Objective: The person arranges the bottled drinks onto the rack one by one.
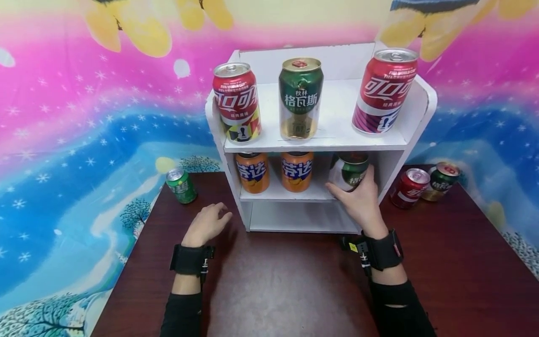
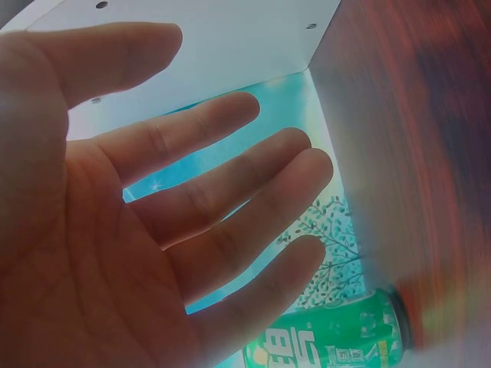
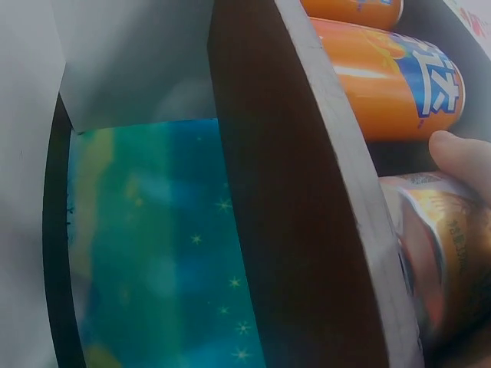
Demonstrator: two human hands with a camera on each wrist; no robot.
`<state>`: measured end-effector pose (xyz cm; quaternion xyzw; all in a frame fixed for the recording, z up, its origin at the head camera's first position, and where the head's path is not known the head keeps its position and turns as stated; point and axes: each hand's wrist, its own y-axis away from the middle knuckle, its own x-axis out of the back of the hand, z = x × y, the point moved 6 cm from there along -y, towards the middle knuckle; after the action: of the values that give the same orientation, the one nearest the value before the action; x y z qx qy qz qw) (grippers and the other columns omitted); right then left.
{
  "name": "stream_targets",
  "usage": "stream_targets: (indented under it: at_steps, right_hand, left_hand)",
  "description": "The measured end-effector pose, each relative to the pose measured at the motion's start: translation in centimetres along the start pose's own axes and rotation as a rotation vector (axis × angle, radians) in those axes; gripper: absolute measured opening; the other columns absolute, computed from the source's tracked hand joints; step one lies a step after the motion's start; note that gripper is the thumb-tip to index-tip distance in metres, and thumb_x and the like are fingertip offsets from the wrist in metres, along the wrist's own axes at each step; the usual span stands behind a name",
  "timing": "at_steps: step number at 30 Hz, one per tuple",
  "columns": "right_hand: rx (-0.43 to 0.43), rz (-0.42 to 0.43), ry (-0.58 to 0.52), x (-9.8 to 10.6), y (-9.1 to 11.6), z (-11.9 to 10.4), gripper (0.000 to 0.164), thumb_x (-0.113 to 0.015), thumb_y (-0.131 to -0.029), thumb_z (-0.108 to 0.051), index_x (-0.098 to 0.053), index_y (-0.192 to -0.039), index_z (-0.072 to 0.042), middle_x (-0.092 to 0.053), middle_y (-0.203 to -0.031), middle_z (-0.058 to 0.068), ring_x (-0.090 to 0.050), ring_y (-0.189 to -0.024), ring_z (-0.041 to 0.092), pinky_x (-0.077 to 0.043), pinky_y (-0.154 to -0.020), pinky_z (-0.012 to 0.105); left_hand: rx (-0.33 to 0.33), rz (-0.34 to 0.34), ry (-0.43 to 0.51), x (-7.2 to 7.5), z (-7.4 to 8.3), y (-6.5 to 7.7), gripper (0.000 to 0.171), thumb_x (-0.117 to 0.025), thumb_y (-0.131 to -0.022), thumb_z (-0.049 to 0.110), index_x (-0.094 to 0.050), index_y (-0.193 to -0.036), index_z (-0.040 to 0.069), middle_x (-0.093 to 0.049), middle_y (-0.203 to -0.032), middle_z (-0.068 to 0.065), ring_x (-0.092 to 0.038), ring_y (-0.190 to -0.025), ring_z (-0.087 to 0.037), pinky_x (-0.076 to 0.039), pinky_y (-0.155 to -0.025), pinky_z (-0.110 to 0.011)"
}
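Note:
On the right of the middle shelf (image 1: 210, 197), my right hand (image 1: 363, 199) grips a green-and-white drink can (image 1: 340, 174), thumb on its left side. The can leans slightly; the hand covers part of it. In the right wrist view the thumb (image 3: 464, 159) lies against the can (image 3: 441, 230), close to an orange can (image 3: 383, 80). Two orange cans, one at left (image 1: 252, 173) and one in the middle (image 1: 297, 172), share that shelf. My left hand (image 1: 206, 225) hovers left of the rack, holding nothing. Its fingers are spread apart in the left wrist view.
A white rack (image 1: 421, 110) stands on the dark table (image 1: 278, 285). Its top holds a red can (image 1: 237, 100), a green-gold can (image 1: 301, 98) and another red can (image 1: 385, 91). A green can (image 1: 181, 186) stands left; red (image 1: 409, 188) and green-gold (image 1: 440, 181) cans stand right.

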<state>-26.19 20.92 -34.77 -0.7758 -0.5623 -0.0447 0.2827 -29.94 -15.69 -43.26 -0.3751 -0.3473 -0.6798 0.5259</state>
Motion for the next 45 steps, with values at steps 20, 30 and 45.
stream_targets:
  at_steps: [20,30,45]
  right_hand:
    - [-0.065,-0.149,-0.027,0.80,0.27,-0.04,0.088,-0.078,-0.078,-0.030,-0.021,-0.141,-0.006,-0.036,-0.132,0.017,-0.038,-0.120,0.031,-0.030,-0.101,0.054]
    - [-0.065,-0.175,0.019,0.52,0.15,-0.04,0.085,-0.076,-0.080,-0.031,-0.020,-0.139,-0.005,-0.038,-0.129,0.020,-0.041,-0.117,0.034,-0.034,-0.099,0.056]
    - [-0.050,-0.052,0.072,0.11,0.32,0.16,0.087,-0.075,-0.080,-0.035,-0.021,-0.140,-0.003,-0.042,-0.130,0.023,-0.043,-0.118,0.037,-0.036,-0.097,0.057]
  left_hand:
    - [0.000,-0.006,-0.002,0.01,-0.11,-0.20,0.036,-0.055,-0.095,0.028,-0.059,-0.120,0.002,-0.061,-0.116,-0.020,-0.059,-0.100,-0.030,-0.049,-0.083,-0.049]
    - [0.001,0.002,-0.008,0.15,-0.14,-0.24,0.038,-0.055,-0.095,0.029,-0.058,-0.122,0.002,-0.061,-0.115,-0.018,-0.059,-0.101,-0.030,-0.049,-0.083,-0.048]
    - [0.017,-0.007,-0.009,-0.12,-0.11,-0.01,0.038,-0.056,-0.095,0.029,-0.059,-0.121,0.002,-0.061,-0.115,-0.018,-0.059,-0.102,-0.031,-0.048,-0.084,-0.049]
